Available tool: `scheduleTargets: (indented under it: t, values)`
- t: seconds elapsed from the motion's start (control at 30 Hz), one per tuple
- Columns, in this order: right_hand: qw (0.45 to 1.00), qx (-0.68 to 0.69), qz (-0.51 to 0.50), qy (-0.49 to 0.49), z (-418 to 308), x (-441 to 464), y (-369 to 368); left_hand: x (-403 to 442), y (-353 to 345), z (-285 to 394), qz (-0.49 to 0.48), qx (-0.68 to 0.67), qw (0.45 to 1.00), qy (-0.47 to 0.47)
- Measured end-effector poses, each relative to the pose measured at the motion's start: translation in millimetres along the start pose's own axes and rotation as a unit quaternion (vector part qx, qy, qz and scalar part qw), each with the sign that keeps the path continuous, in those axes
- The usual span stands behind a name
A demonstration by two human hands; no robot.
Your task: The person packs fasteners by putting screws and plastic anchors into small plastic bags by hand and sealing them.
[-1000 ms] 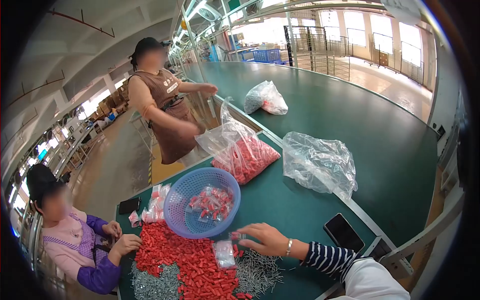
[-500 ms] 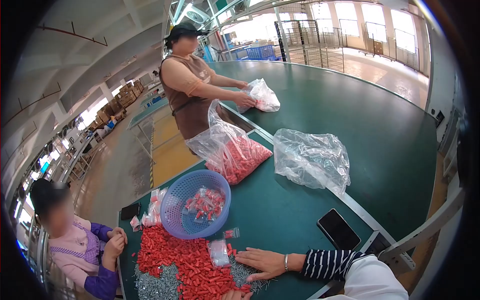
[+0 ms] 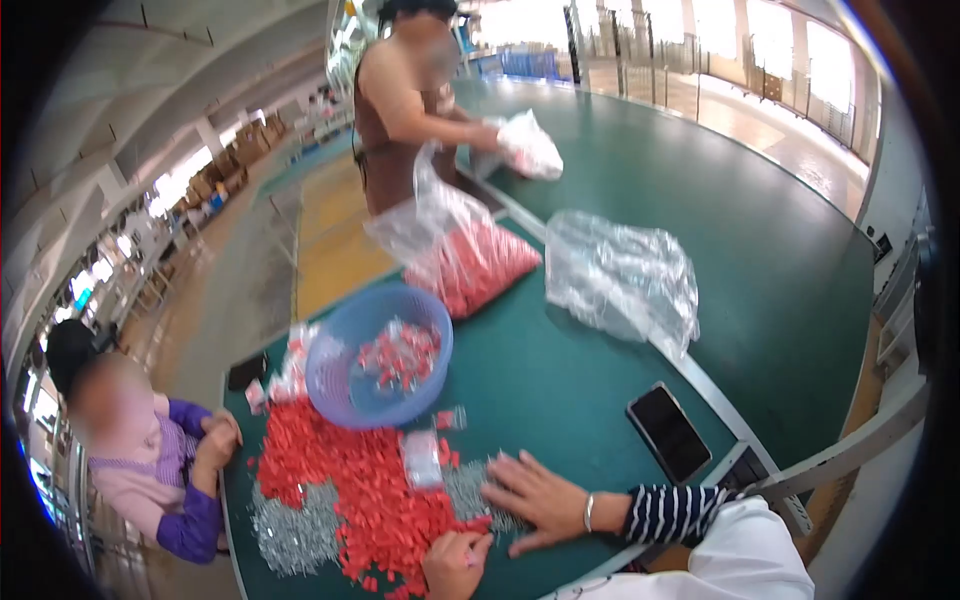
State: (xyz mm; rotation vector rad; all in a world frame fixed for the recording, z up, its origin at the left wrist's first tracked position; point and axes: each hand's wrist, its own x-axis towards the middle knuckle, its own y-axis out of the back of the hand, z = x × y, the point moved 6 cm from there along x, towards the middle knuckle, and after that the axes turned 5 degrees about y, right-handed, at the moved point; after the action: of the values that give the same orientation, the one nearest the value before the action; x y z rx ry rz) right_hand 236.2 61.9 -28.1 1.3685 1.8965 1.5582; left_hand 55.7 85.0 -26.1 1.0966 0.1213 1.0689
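Note:
My right hand [image 3: 540, 502] lies palm down with fingers spread, over the right edge of a pile of grey screws [image 3: 465, 490]. At the bottom, my left hand [image 3: 456, 566] is closed, its fingers curled beside the heap of red plastic wall plugs [image 3: 385, 505]. A bit of red shows at its fingertips, too small to make out. Just above the hands, a stack of small clear bags [image 3: 422, 460] lies on the plugs' edge. Beyond it is a small filled bag [image 3: 450, 418] with red pieces. More grey screws [image 3: 295, 530] lie left of the plugs.
A blue plastic basket [image 3: 325, 385] holds small filled bags. Behind it stands a large clear bag of red plugs [image 3: 480, 265], near a crumpled clear bag [image 3: 625, 275]. A phone [image 3: 670, 432] lies at right. One co-worker [image 3: 150, 450] sits left; another [image 3: 400, 120] handles a bag.
The view has tipped downward, so more of my left hand shows. My right hand's fingers have spread and lifted somewhat. The standing co-worker leans further over the bag.

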Motion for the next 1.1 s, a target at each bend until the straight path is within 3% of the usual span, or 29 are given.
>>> scheduleTargets:
  t: [0.1,0.17,0.4,0.6,0.83,1.1]
  values:
    - [0.998,-0.021,-0.018,-0.063,15.5,11.8,14.2,-0.5,26.3,22.6,-0.013,-0.020,0.999,0.046]
    - [0.997,-0.016,0.033,-0.062,29.8,12.0,8.3,-9.3,33.9,21.1,-0.023,-0.010,0.996,0.086]
    - [0.999,0.025,-0.028,0.037,25.8,48.6,-6.4,-32.5,33.7,-5.4,-0.023,0.035,0.985,0.170]
    - [0.990,0.092,-0.041,0.099,13.4,56.3,-14.2,-13.9,37.7,7.1,0.028,0.065,0.991,0.118]
    - [0.992,0.051,-0.006,0.113,4.9,65.0,-18.7,0.1,13.3,3.5,-0.027,0.161,0.985,0.056]
    - [0.986,0.107,-0.014,0.125,-0.4,53.0,-17.9,-9.1,27.8,-15.0,0.015,0.181,0.981,0.067]
